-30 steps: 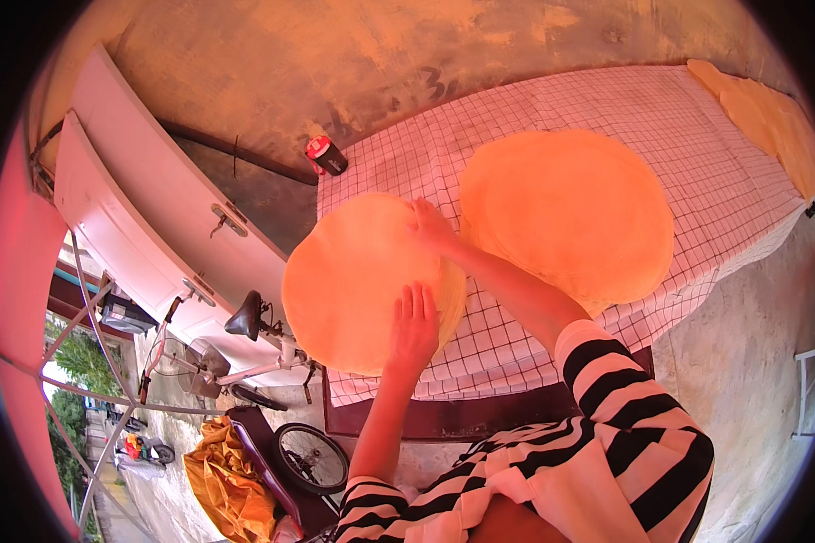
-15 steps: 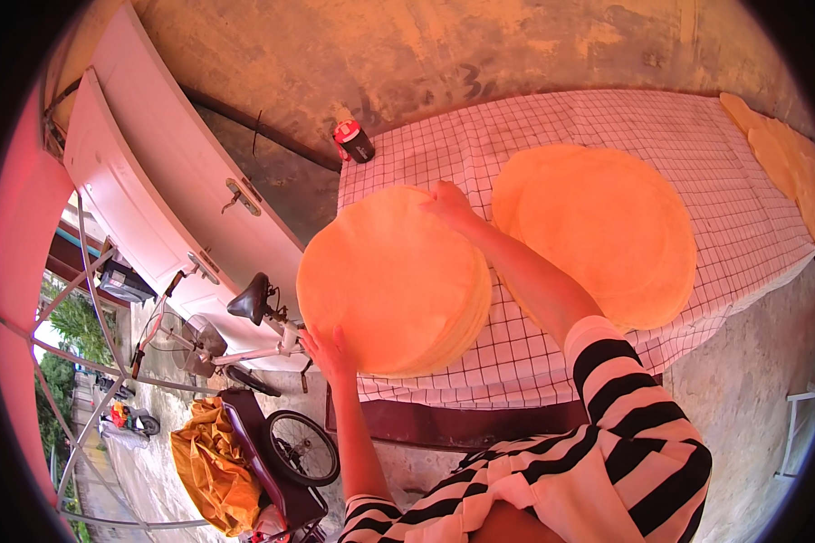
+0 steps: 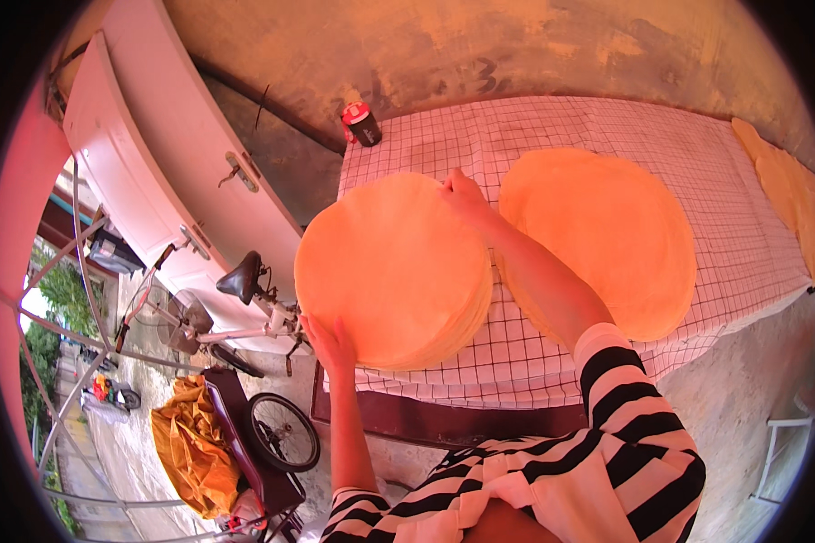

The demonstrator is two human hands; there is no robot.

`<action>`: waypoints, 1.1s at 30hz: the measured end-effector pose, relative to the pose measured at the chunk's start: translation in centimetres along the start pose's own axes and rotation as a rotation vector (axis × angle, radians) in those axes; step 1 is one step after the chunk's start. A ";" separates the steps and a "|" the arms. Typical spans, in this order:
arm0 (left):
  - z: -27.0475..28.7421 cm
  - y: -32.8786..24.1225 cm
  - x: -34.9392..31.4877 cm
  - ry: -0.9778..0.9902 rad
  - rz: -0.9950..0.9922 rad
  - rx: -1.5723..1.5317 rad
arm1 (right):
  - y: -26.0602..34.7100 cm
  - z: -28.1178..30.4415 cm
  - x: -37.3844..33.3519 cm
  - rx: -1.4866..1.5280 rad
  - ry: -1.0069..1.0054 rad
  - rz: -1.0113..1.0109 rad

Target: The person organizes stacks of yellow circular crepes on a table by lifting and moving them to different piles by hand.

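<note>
The bench (image 3: 480, 425), draped in checked cloth (image 3: 733, 217), carries leftward a stack of round orange sheets (image 3: 385, 267) beside a similar pile (image 3: 607, 240), the left hand (image 3: 333, 348) open against the stack's near-left rim, the right hand (image 3: 465, 195) curled at its far-right edge, grip unclear.

So I've got this bike saddle (image 3: 241, 277) in view, two white doors (image 3: 122, 172) just past it, a red-lidded dark cup (image 3: 365, 128) farther off to its right, plus a crumpled orange tarp (image 3: 195, 443) and a spoked wheel (image 3: 283, 433) on my side of it.
</note>
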State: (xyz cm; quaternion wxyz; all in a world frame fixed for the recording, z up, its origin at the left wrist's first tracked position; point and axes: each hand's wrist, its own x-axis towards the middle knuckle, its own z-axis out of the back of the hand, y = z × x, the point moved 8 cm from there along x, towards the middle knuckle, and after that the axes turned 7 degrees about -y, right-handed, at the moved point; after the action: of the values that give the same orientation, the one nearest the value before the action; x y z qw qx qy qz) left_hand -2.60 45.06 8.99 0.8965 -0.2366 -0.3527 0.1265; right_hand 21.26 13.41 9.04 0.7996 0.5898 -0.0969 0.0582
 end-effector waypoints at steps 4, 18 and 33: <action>-1.3 1.3 0.5 -0.066 0.226 -0.339 | 0.1 2.3 2.3 -0.286 -0.083 0.229; -0.3 2.1 -2.9 -0.148 0.536 -0.549 | 1.2 -3.7 2.0 -0.239 0.300 0.276; 0.0 0.9 -3.6 -0.117 0.513 -0.646 | 6.9 -4.3 -14.5 -0.551 0.548 0.760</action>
State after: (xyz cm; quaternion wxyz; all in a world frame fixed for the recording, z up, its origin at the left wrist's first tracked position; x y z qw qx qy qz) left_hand -5.23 44.41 6.51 0.6940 -0.5784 -0.3542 0.2418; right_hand 6.07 19.89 10.98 0.8432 0.2451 -0.1029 0.4672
